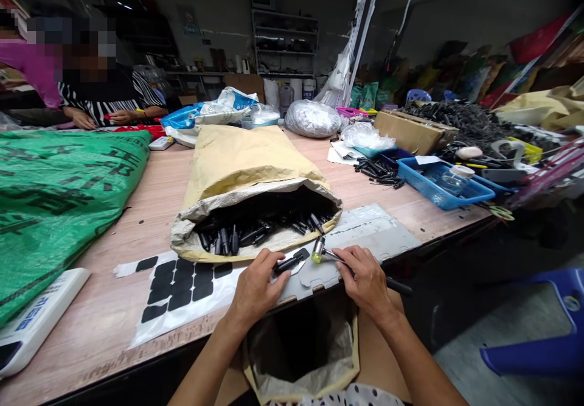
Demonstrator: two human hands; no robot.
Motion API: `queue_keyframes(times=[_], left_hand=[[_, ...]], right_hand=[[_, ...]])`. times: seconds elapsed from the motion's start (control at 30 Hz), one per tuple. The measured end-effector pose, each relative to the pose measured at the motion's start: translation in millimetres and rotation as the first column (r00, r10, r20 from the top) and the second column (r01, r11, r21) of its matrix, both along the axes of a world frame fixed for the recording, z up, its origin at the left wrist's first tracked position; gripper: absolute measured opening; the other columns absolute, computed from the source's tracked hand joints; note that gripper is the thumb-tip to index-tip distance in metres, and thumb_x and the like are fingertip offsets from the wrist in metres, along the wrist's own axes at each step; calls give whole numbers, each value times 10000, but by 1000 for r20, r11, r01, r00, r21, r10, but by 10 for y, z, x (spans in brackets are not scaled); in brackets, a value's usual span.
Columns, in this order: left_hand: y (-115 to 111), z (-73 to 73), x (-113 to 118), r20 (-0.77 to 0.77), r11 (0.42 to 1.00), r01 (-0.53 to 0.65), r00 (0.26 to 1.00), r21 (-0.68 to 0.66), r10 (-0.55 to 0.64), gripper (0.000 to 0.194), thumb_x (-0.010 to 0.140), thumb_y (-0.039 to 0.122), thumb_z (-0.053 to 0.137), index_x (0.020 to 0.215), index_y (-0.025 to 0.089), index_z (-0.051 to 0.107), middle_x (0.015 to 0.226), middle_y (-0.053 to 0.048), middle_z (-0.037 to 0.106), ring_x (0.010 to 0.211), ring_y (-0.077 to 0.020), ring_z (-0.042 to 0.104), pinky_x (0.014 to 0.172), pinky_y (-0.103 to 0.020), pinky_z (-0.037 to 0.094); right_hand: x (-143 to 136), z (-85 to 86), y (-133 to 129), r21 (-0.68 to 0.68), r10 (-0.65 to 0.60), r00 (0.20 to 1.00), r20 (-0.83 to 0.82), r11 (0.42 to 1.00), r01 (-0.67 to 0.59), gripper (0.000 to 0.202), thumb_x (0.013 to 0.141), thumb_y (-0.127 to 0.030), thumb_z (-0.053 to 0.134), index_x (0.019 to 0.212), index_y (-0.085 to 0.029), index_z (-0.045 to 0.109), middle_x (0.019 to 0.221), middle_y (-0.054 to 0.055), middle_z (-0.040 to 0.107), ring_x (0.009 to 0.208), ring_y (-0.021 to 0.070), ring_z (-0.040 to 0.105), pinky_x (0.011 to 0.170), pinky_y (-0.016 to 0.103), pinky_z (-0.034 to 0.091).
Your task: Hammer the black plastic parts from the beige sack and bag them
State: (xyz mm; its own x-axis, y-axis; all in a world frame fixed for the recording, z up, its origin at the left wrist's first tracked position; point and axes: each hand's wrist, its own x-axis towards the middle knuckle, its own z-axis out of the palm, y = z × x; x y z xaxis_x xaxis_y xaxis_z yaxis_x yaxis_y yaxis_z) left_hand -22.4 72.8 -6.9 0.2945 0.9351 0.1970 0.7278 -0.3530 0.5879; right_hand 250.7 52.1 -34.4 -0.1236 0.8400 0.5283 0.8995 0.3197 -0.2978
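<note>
My left hand (258, 287) is closed around a black cylindrical part (288, 264) at the table's front edge. In my right hand (365, 278) is a small hammer (318, 250) with a yellow-green tip, its head close to the right of the part. Behind my hands, a tan sack (255, 156) lies with its mouth toward me, and black parts (228, 240) show inside. Under my hands is a grey board (365, 235). To the left lies a white sheet with black rounded squares (180, 284). A second open sack (301, 388) sits at my lap.
A green sack (59, 193) and a white device (41, 321) lie at the left. On the right are a blue basket (444, 182), a cardboard box (413, 131) and a black pile. Another person (109, 98) sits at the back left. A blue stool (538, 351) stands at the lower right.
</note>
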Motion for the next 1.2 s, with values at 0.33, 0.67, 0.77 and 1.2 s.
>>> queue_keyframes(times=[0.33,0.67,0.77,1.2], left_hand=[[51,-44,-37,129,999,20,992,-49,-14,167,892,286,652,1041,229,701,915,-9,609,790,-163,612,756,-285,463],[46,-94,-32,177,999,26,984,-19,-23,217,913,293,628,1101,244,725,925,-13,606,816,-157,604,769,-276,468],[47,-98,-29,169,1000,15,986,-24,-11,204,914,298,625,1081,241,727,923,-17,604,809,-157,603,765,-277,471],[39,-34,-30,204,997,22,979,-77,-6,178,854,215,648,1017,228,717,913,-9,595,780,-154,590,747,-273,465]], right_hand=[[-287,209,-169,-17,131,960,-247,990,-139,351,1025,-216,451,1340,-252,604,1074,66,687,995,195,659,881,318,539],[-609,285,-301,-22,197,954,-227,978,-208,465,1018,-137,404,1424,-294,567,964,59,664,868,170,658,803,277,546],[-616,256,-296,-57,173,968,-182,981,-186,472,1012,-122,394,1409,-292,585,903,47,647,814,161,645,767,260,535],[-716,248,-270,-55,201,955,-219,974,-218,429,1017,-150,416,1381,-286,598,951,50,664,865,171,653,805,274,530]])
